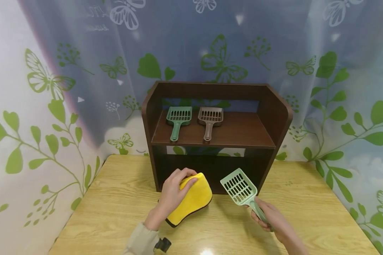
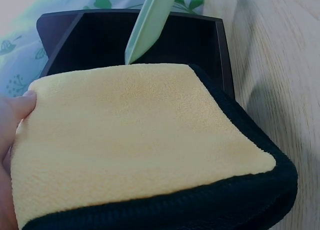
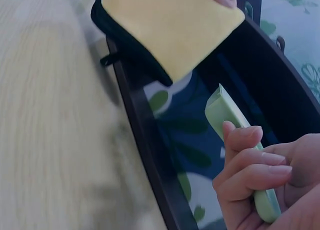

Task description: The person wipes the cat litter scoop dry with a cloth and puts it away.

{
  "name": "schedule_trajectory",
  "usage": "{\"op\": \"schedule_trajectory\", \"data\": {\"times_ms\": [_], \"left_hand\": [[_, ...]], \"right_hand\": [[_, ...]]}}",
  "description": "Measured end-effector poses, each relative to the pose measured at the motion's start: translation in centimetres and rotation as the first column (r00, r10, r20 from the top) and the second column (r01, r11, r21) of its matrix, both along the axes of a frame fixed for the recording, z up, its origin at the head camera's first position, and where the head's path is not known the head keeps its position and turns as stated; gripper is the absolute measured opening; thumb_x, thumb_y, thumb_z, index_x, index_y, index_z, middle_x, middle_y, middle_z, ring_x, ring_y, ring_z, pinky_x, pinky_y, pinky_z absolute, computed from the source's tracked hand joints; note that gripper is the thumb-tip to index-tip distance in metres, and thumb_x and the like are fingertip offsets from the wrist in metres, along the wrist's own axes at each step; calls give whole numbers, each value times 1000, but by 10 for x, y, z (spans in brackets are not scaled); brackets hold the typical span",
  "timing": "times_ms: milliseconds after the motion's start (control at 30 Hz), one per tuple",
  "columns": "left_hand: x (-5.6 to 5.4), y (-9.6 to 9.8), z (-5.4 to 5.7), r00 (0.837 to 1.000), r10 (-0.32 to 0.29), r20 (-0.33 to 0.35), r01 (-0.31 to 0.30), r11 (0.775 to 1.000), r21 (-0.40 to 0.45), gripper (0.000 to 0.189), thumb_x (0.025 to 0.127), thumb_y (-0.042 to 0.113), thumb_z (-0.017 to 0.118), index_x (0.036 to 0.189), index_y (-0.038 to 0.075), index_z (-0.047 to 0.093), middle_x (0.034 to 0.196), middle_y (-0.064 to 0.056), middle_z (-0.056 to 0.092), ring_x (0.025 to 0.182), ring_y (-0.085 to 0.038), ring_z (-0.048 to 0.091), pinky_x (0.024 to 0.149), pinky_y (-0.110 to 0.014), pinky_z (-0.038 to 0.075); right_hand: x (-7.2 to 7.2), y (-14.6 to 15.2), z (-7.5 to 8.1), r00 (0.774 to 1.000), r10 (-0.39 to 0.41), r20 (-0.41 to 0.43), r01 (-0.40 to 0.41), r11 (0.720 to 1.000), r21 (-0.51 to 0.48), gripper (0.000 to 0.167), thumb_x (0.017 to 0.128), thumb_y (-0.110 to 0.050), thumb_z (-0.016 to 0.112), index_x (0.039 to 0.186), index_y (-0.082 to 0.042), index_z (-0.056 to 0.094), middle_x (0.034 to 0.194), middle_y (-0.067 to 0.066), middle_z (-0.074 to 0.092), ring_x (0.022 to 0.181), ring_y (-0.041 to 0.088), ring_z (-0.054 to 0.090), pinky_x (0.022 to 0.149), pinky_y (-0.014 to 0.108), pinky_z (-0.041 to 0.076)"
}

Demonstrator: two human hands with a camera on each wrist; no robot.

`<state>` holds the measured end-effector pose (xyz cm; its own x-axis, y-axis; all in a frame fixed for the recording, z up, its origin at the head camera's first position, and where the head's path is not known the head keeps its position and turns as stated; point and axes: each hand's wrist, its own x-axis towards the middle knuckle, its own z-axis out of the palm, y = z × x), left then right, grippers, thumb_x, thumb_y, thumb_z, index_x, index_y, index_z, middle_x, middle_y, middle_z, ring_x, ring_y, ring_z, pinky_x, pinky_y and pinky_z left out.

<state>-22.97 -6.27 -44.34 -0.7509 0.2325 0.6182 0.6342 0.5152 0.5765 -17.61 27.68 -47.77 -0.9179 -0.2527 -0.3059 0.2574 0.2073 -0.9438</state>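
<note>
My left hand (image 1: 175,189) pinches a folded yellow cloth (image 1: 195,194) with a dark edge, held in front of the shelf's lower opening. In the left wrist view the cloth (image 2: 135,135) fills much of the picture, the thumb at its left edge. My right hand (image 1: 268,216) grips a light green slotted litter scoop (image 1: 240,187) by its handle, the head pointing up and to the left. Fingers curl round that handle in the right wrist view, where the scoop (image 3: 227,110) appears side-on. Cloth and scoop are apart.
A dark brown two-tier shelf (image 1: 214,145) stands at the back of the wooden table (image 1: 108,212). On its upper board lie a darker green scoop (image 1: 178,115) and a brown scoop (image 1: 210,115), side by side. A patterned curtain (image 1: 191,42) hangs behind.
</note>
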Motion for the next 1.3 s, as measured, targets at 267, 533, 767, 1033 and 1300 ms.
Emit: {"op": "schedule_trajectory", "data": {"times_ms": [267,533,767,1033,1300], "left_hand": [[-5,-4,2,994,106,38,-104,993,-50,15,95,26,72,108,19,70,92,5,67,74,-9,48,62,-24,45],[-12,-7,11,985,174,9,-173,983,-65,15,95,26,72,108,18,71,94,2,69,74,-12,52,62,-26,46],[-21,1,28,929,261,-260,-280,959,-35,16,92,23,77,105,15,72,92,0,71,75,-16,56,55,-28,48],[-14,31,23,933,99,-347,-149,981,-122,18,90,25,79,105,16,73,96,3,75,79,-14,59,61,-26,53],[-6,45,-7,941,16,-337,-98,969,-227,21,86,30,83,103,20,77,98,8,75,82,-11,61,67,-20,51]], "right_hand": [[-15,-31,10,998,44,-42,-45,998,-41,57,108,-53,34,115,-4,63,68,-4,50,47,4,35,46,19,33],[-23,-54,17,991,118,-61,-123,988,-89,52,111,-45,34,121,-1,60,73,-3,53,49,4,38,47,20,35],[-25,-70,15,986,158,-58,-164,980,-113,52,111,-44,34,121,0,60,75,-2,55,49,4,38,44,19,35],[-25,-89,23,983,146,-111,-157,982,-100,51,111,-43,33,113,0,61,71,-3,52,44,2,32,41,18,27],[-27,-95,30,988,90,-123,-98,994,-58,51,110,-44,37,115,1,62,67,-4,51,43,2,30,40,17,26]]}}
